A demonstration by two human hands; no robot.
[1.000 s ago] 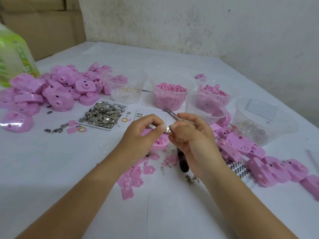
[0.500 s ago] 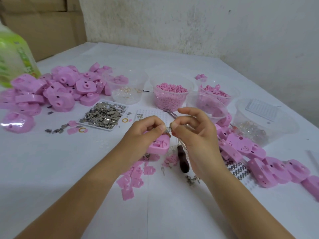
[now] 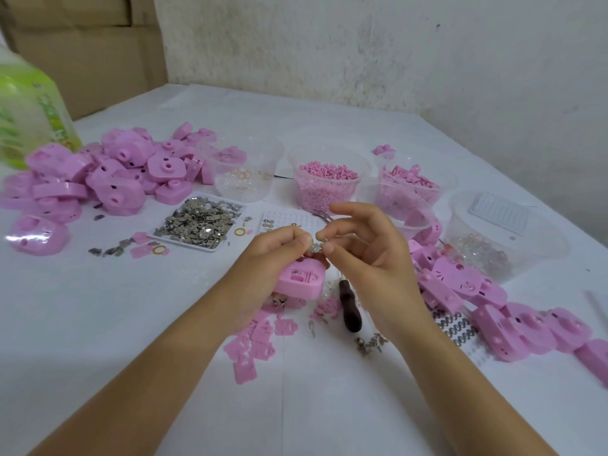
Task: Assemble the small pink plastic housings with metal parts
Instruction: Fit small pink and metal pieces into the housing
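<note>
Here, the small pink plastic housing (image 3: 297,280) rests in your curled left hand (image 3: 263,268), mid-table. At its 12 o'clock your right hand (image 3: 371,261) pinches a tiny silver metal part (image 3: 315,247), other fingers spread. Slacken, and it may vanish among the flat pink plastic scraps (image 3: 256,343) at 6 o'clock.

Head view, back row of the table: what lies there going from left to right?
Green-labelled plastic bottle → heap of pink plastic housings → clear cup holding gold rings → clear cup of pink pellets → large clear tub with a white tray.
</note>
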